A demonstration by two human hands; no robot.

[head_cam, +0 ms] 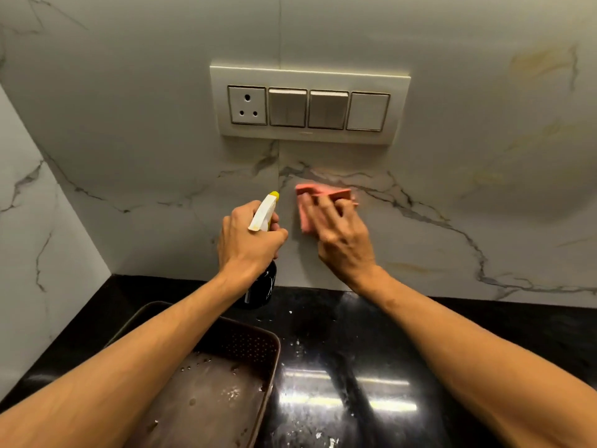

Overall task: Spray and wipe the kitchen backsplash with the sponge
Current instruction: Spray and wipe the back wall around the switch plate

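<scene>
Wiping step: right hand (342,240) presses pink sponge (305,219) flat on the marble backsplash (452,163), left hand (248,242) grips the spray bottle (263,211); next stroke should stay below the switch panel (310,76)

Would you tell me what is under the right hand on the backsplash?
A pink sponge, pressed on the backsplash by the right hand. Its middle and the surface behind it are hidden.

We extend both bare forearms forward, converging toward centre. Our left hand (250,240) is curled around the neck of the spray bottle (263,212), knuckles up. Our right hand (342,237) presses flat on the sponge (310,191), fingers spread, back facing us
</scene>
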